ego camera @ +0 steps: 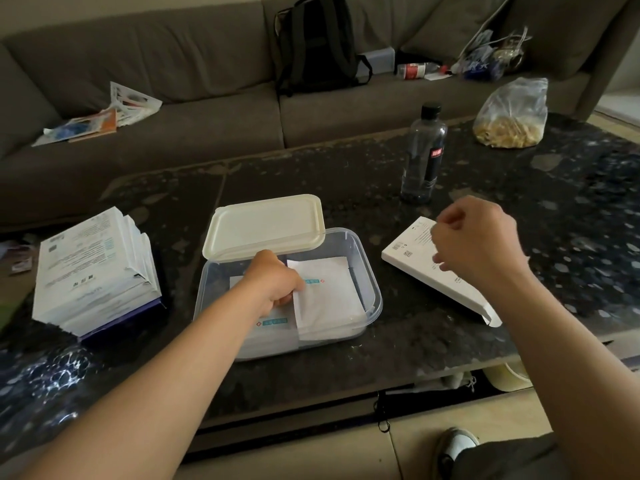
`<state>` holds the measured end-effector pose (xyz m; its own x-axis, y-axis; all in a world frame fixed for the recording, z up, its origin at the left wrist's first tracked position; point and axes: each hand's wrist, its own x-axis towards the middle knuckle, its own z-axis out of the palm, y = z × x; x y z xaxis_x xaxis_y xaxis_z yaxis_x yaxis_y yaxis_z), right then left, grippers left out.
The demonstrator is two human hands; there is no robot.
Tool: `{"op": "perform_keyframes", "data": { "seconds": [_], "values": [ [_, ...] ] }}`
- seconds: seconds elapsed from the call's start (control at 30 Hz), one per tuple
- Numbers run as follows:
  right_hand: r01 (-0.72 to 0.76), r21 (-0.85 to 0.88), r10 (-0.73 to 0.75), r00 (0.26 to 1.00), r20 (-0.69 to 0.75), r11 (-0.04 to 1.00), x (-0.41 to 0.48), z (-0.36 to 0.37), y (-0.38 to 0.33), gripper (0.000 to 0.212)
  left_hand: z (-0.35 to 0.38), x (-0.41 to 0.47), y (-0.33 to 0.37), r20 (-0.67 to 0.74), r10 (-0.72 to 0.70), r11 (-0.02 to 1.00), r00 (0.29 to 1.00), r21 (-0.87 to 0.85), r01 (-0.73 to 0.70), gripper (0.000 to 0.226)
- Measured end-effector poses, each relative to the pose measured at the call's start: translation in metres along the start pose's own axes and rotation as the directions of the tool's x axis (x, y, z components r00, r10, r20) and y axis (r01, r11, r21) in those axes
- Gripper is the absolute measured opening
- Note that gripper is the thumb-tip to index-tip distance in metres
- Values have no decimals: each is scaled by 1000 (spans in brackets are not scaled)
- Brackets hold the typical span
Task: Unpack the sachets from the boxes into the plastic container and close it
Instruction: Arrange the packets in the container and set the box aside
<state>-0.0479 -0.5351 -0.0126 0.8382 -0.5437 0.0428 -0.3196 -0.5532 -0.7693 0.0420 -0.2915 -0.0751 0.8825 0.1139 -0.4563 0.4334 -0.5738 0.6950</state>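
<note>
**Desk:** What lies where?

**Photographer:** On the dark table (346, 168), a stack of boxes (93, 271) stands left. The plastic container (374, 292) sits centre, its lid (265, 226) propped on the far rim.

**Desk:** The hands?

**Photographer:** The left hand (273, 280) is inside, fingers curled on the sachets (329, 296). The right hand (474, 240) is curled over a flat box (412, 252) just right of the container, and I cannot tell if it holds anything. The lid lies nearer the left hand.
</note>
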Motion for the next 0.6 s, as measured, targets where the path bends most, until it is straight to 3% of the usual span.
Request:
{"op": "perform_keyframes", "data": {
  "seconds": [0.1,0.2,0.27,0.33,0.4,0.47,0.53,0.6],
  "values": [
    [221,-3,-220,973,69,975,-7,17,-15,12,-8,-9,4,33,43,996,999,-86,-40,22],
    [429,-26,-419,892,170,903,-17,37,-34,19,-20,-23,13,60,162,980,985,-124,-154,19],
    [518,-28,-489,822,291,855,-21,50,-47,37,-31,-30,21,28,348,934,937,73,-349,14],
    [597,-18,-547,745,382,802,-23,63,-57,56,-42,-37,31,105,531,780,841,327,-534,12],
    [618,21,-566,706,426,786,-23,73,-65,62,-51,-44,42,212,624,666,752,359,-654,15],
    [558,54,-519,727,450,828,-21,79,-68,59,-58,-47,49,240,655,638,716,333,-695,14],
    [493,38,-454,765,456,869,-16,81,-67,48,-64,-41,48,245,646,653,722,312,-690,15],
    [446,29,-411,797,443,895,-11,80,-64,34,-71,-31,43,277,568,704,775,323,-632,21]
  ]
}}
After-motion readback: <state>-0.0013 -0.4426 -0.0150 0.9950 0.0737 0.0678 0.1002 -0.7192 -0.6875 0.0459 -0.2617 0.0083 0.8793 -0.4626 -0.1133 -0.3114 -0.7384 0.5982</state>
